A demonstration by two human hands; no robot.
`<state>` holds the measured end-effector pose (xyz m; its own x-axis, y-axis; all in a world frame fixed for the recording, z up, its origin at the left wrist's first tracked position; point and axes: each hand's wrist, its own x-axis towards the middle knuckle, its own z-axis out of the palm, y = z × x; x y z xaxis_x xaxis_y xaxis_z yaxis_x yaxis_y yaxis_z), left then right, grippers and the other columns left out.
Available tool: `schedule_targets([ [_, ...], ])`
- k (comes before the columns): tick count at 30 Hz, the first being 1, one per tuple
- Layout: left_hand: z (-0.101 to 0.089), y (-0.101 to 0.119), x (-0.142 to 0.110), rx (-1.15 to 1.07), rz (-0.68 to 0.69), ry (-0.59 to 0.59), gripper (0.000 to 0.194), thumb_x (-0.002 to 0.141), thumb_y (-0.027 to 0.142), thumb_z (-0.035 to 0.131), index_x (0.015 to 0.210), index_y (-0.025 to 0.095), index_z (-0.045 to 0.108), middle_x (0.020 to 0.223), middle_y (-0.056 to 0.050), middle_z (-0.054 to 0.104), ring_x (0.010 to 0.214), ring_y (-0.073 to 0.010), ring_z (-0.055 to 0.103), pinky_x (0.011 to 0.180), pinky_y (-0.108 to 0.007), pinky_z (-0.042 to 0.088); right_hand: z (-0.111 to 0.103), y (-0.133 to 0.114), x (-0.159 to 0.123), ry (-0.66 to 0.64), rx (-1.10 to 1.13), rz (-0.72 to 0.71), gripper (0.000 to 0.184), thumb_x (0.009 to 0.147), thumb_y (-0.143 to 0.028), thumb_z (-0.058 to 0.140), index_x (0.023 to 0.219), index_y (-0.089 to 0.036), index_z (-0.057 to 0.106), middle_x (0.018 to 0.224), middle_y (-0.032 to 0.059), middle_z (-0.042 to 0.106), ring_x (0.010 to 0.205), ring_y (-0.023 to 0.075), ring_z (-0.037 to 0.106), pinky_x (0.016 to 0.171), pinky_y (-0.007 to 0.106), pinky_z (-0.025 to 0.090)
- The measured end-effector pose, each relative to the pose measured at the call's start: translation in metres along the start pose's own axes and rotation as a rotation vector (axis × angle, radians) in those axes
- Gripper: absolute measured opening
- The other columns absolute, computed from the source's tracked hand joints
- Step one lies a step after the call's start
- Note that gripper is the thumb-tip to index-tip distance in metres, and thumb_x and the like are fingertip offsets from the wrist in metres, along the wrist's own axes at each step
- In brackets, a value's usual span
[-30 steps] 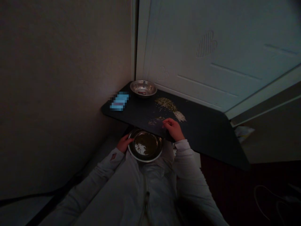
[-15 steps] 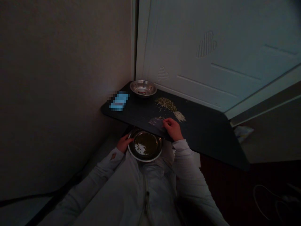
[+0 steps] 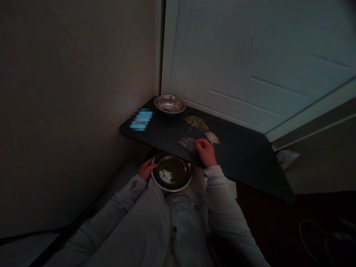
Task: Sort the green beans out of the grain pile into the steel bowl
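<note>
My left hand is closed on the rim of a metal bowl, held below the table's near edge. Small green beans lie in its bottom. Above the tabletop, my right hand pinches the right end of a thin, see-through plastic piece; whether it is a sheet or a scoop I cannot tell. A few grains show at its far edge. Beyond it lies a mixed pile of green and pale grains, and beside that a smaller heap of white grains.
The dark table stands in a corner against a white door. Another metal bowl, with a small dark-red item inside, sits at the back. A blurred-out phone-like screen lies left. Cables lie on the floor at right.
My right hand has shifted slightly to the right with the plastic piece, which now sits at a different tilt. My left hand and the bowl it holds have stayed in place.
</note>
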<state>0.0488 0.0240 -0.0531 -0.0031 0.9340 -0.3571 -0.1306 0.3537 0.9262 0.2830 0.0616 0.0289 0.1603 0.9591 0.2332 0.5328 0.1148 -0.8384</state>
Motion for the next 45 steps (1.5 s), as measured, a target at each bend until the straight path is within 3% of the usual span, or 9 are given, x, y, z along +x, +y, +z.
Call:
schedule_targets([
  [4, 0.000, -0.001, 0.000, 0.021, 0.008, 0.014, 0.039, 0.048, 0.028, 0.063, 0.084, 0.013, 0.062, 0.065, -0.002, 0.065, 0.065, -0.0194, 0.058, 0.064, -0.030, 0.043, 0.001, -0.001, -0.001, -0.036, -0.007, -0.021, 0.021, 0.066, -0.034, 0.043, 0.070, -0.016, 0.053, 0.057, -0.0009, 0.054, 0.052, 0.0097, 0.047, 0.052, 0.021, 0.035],
  [13, -0.001, 0.001, -0.001, 0.051, 0.009, 0.008, 0.040, 0.049, 0.029, 0.062, 0.086, 0.015, 0.062, 0.068, -0.002, 0.066, 0.066, -0.0188, 0.058, 0.066, -0.029, 0.043, 0.000, 0.001, 0.001, 0.040, -0.041, -0.007, 0.018, 0.065, -0.031, 0.043, 0.068, -0.016, 0.053, 0.056, -0.0014, 0.053, 0.053, 0.0099, 0.046, 0.052, 0.021, 0.034],
  [21, 0.003, 0.009, -0.006, 0.031, -0.017, 0.020, 0.039, 0.047, 0.028, 0.062, 0.083, 0.013, 0.062, 0.063, -0.002, 0.065, 0.063, -0.0201, 0.058, 0.063, -0.030, 0.043, 0.001, 0.002, 0.001, -0.013, -0.012, -0.021, 0.022, 0.067, -0.035, 0.043, 0.071, -0.016, 0.053, 0.058, -0.0006, 0.055, 0.054, 0.0105, 0.049, 0.054, 0.021, 0.036],
  [33, 0.000, 0.000, 0.000, -0.006, 0.009, -0.024, 0.042, 0.049, 0.027, 0.062, 0.088, 0.013, 0.061, 0.066, -0.002, 0.065, 0.064, -0.0189, 0.058, 0.065, -0.031, 0.043, 0.003, -0.001, 0.001, -0.018, -0.068, -0.021, 0.022, 0.068, -0.034, 0.042, 0.072, -0.016, 0.053, 0.060, 0.0005, 0.057, 0.054, 0.0107, 0.050, 0.054, 0.021, 0.037],
  [45, 0.003, 0.008, -0.005, 0.016, -0.015, 0.028, 0.038, 0.046, 0.027, 0.063, 0.081, 0.013, 0.062, 0.061, -0.001, 0.064, 0.062, -0.0193, 0.058, 0.062, -0.029, 0.043, 0.026, -0.009, 0.008, -0.007, -0.116, -0.078, 0.021, 0.068, -0.033, 0.041, 0.072, -0.018, 0.054, 0.063, 0.0002, 0.057, 0.058, 0.0114, 0.051, 0.056, 0.022, 0.037],
])
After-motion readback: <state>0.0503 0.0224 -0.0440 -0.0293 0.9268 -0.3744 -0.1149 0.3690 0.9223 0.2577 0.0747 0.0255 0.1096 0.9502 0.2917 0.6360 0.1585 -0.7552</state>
